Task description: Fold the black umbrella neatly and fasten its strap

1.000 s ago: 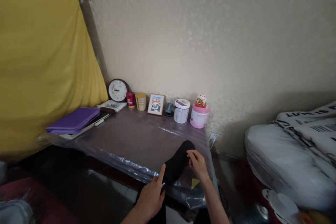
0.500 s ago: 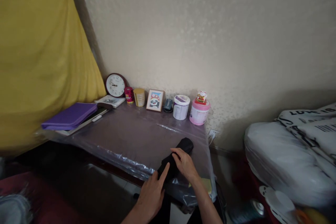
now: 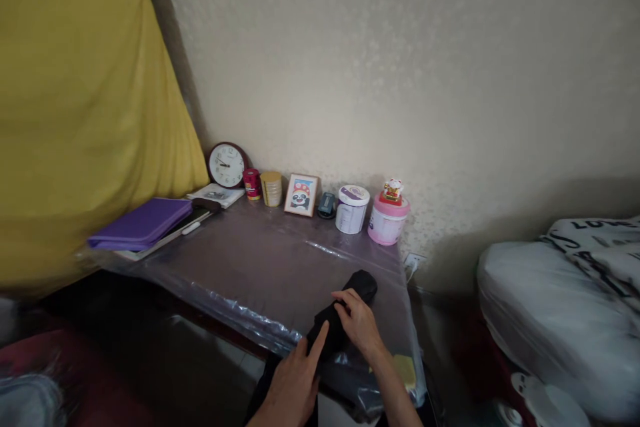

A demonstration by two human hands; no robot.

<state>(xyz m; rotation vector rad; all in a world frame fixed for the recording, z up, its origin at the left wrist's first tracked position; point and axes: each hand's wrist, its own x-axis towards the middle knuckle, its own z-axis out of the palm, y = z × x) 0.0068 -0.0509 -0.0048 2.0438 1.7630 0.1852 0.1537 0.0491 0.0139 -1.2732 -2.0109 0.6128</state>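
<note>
A black sock-like cloth (image 3: 359, 283) lies near the front right corner of a table (image 3: 260, 260) covered in clear plastic. My right hand (image 3: 357, 323) lies on top of the cloth with its fingers curled over it. At the table's front edge my left hand (image 3: 295, 383) rests with the index finger stretched out and touching the cloth's near end. Part of the dark cloth hangs down past the edge below my hands.
Along the wall stand a clock (image 3: 227, 165), a red tin (image 3: 251, 184), a gold tin (image 3: 271, 188), a panda picture frame (image 3: 301, 195), a white jar (image 3: 351, 209) and a pink jar (image 3: 387, 221). A purple folder (image 3: 143, 223) lies left. Yellow curtain (image 3: 75, 113) left, bedding (image 3: 555, 320) right.
My right hand has moved from the cloth's far end toward its middle and now covers it. The left hand stays at the near end. The camera view shifted slightly.
</note>
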